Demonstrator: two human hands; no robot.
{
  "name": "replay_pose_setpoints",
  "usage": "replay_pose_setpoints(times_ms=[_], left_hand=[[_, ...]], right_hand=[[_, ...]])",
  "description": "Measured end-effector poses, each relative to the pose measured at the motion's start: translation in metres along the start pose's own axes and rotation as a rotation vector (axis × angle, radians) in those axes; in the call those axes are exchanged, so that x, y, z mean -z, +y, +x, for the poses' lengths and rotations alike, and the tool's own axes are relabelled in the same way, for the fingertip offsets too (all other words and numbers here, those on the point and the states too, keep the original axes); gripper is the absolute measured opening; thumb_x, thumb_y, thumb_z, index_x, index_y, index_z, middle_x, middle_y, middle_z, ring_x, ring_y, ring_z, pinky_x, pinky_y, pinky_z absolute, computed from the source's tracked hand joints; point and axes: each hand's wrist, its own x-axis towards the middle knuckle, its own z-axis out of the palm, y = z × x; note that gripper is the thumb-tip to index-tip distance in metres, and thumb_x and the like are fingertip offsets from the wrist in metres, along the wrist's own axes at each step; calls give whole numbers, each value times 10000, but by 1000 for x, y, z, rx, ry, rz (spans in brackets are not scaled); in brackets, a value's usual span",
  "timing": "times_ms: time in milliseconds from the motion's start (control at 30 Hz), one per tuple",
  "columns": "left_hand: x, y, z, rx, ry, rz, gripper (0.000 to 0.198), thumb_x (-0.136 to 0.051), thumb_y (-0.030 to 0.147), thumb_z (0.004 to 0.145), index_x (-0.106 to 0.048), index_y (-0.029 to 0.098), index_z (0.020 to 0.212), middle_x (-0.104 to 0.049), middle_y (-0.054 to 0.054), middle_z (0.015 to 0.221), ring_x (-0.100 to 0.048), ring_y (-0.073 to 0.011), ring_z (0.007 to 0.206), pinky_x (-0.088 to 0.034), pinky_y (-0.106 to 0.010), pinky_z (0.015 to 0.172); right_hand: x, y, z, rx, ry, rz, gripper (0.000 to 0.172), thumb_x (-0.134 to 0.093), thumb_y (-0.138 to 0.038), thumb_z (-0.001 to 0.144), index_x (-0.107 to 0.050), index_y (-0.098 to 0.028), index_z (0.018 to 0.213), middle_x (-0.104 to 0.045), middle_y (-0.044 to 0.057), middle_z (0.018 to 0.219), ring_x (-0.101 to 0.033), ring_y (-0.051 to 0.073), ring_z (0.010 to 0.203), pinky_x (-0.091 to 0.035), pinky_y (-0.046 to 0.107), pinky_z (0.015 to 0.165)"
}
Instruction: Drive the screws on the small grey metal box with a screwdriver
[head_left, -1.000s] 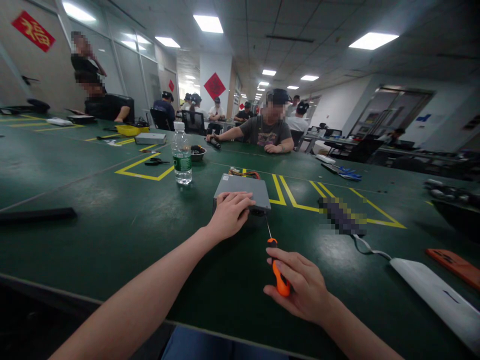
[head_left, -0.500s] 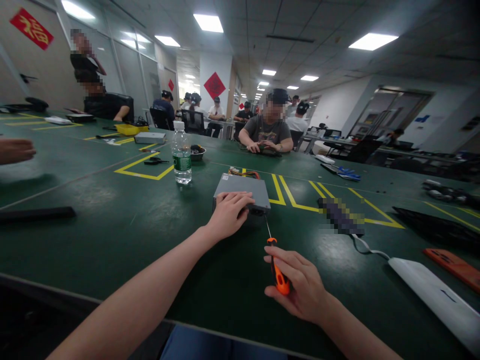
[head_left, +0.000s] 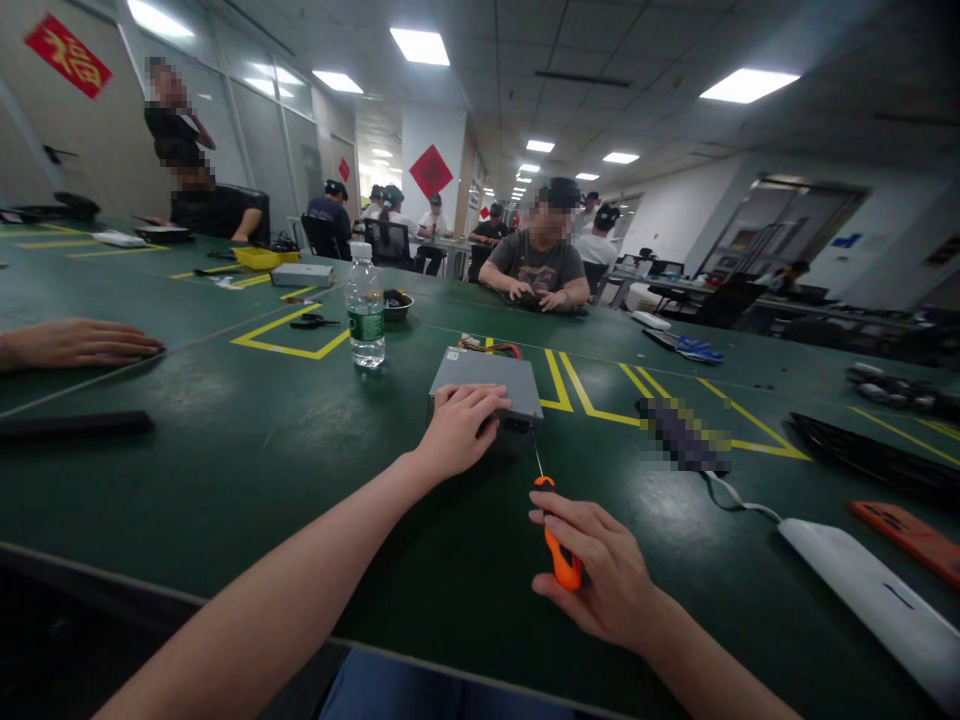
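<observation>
A grey metal power supply unit [head_left: 487,372] lies on the green table, with coloured cables [head_left: 491,346] coming out at its far side. My left hand [head_left: 463,425] lies across its top near the front edge, fingers together and thumb bent at the front, gripping it. In my right hand [head_left: 604,565] is a screwdriver [head_left: 561,560] with an orange and black handle, held between fingers and thumb. The thin shaft points up and away, and its tip meets the unit's front face near the right corner. Whether the tip sits in a screw is too small to tell.
A water bottle [head_left: 366,315] stands left of the unit, before a small bowl [head_left: 396,304]. Rightward are a blurred-out dark object [head_left: 682,433], a white cabled device [head_left: 862,585] and an orange phone [head_left: 911,535]. A co-worker's hand [head_left: 94,343] is at the left.
The screwdriver handle has turned slightly in my right hand. My left hand stays on the unit. At the left, a co-worker's hand has reached further in and lies lower, with fingers extended.
</observation>
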Motion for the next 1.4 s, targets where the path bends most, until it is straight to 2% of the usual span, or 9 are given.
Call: replay_pose_setpoints(times_ms=[100,200,300,467,633,733,933,1167,1400], left_hand=[[0,-1,0,-5,3,0,278,-477,166,832,-557,259,1082,-566,3,1273,-480,-189,1180,-281,-394,944],[-1,-1,-1,-8,7,0,273,-465,169,840,-557,261,1080,-563,6,1276,-471,-185,1190,-276,-393,952],[0,-1,-1,-9,7,-2,271,-458,167,841,-561,259,1074,-563,5,1276,-470,-185,1190,-280,-392,947],[0,0,0,-3,6,-2,281,-463,160,831,-566,263,1072,-565,5,1272,-473,-187,1184,-280,-396,945],[1,1,0,9,-5,-3,288,-453,164,836,-568,261,1081,-565,-9,1273,-472,-197,1185,-281,-402,955],[1,1,0,6,-10,-5,283,-454,167,840,-566,258,1083,-564,-7,1275,-474,-194,1185,-278,-400,960],[-2,-1,-1,1,-1,-1,265,-456,162,841,-564,255,1065,-564,2,1276,-470,-182,1192,-268,-392,962],[-1,-1,0,2,0,-1,274,-459,167,837,-566,257,1073,-562,1,1277,-472,-190,1188,-270,-396,956],[0,0,0,7,-9,-5,286,-457,174,837,-567,263,1085,-564,0,1272,-476,-193,1180,-274,-394,954]], right_hand=[[2,0,0,6,-48,23,414,-413,-370,902,-415,-108,1222,-581,184,1129,-573,241,1053,-519,370,778],[3,0,3,53,-72,-49,352,-377,-333,912,-493,-123,1170,-567,192,1140,-578,240,1028,-514,351,740],[2,0,5,62,-23,-72,320,-416,-348,910,-528,-127,1112,-578,202,1124,-602,231,949,-503,337,688],[-1,-1,2,21,9,-3,345,-514,-316,870,-461,-119,1148,-585,212,1126,-623,216,895,-517,343,696],[0,-3,4,19,-54,17,373,-469,-329,874,-453,-106,1172,-570,204,1130,-588,242,1021,-530,357,754],[2,-3,6,46,-92,-56,335,-449,-334,889,-509,-128,1147,-566,203,1131,-601,244,972,-530,352,706],[-2,-1,2,25,17,-22,358,-530,-355,865,-467,-132,1137,-584,200,1103,-617,228,932,-538,344,693],[1,-3,5,22,-91,-32,353,-455,-326,883,-494,-120,1167,-553,199,1141,-594,244,1000,-542,353,743],[0,-1,2,-13,69,13,358,-541,-330,851,-467,-138,1143,-581,181,1105,-624,227,921,-549,353,706]])
